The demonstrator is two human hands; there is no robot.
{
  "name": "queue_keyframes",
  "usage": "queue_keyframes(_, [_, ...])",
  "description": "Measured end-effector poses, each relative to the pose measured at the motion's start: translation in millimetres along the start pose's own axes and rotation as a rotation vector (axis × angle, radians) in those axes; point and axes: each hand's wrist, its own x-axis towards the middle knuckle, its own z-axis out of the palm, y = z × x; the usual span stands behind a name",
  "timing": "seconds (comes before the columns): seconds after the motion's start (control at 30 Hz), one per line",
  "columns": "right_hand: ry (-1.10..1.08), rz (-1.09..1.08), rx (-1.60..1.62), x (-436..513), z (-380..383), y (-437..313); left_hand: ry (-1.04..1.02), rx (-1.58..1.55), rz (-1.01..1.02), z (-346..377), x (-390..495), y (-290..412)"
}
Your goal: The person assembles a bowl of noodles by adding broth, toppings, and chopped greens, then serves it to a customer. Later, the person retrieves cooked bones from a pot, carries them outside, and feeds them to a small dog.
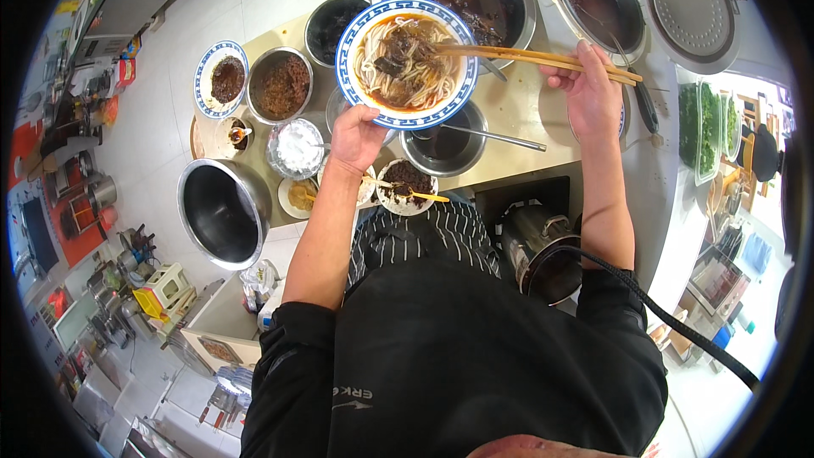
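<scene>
My left hand (358, 140) grips the near rim of a blue-and-white patterned bowl (469, 70), thumb on the edge, holding it above the counter. Inside are pale noodles (416, 89) in reddish broth, topped with dark brown pieces (397, 63). In my right hand (590, 79) is a pair of long wooden chopsticks (515, 56), their tips touching the food. Behind the bowl stands a large steel basin (528, 19) of dark broth with pieces in it. A steel bowl (474, 159) of dark liquid with a ladle (502, 135) lies below the held bowl, partly hidden.
A cooker pot (601, 0) with its lid (690, 9) raised stands back right. Left on the counter are a bowl of minced topping (280, 86), a sauced bowl (222, 79) and a white-powder bowl (296, 147). Greens fill a tub (699, 130) at right; an empty-looking steel pot (222, 213) is front left.
</scene>
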Motion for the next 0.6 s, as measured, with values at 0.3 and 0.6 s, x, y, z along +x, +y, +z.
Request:
queue_keyframes(0.3, [-0.146, 0.011, -0.270, -15, 17, 26, 0.015, 0.007, -0.011, 0, 0, 1])
queue_keyframes(0.6, [-0.219, -0.074, -0.348, -25, 21, 2, 0.011, 0.027, 0.002, 0, 0, -1])
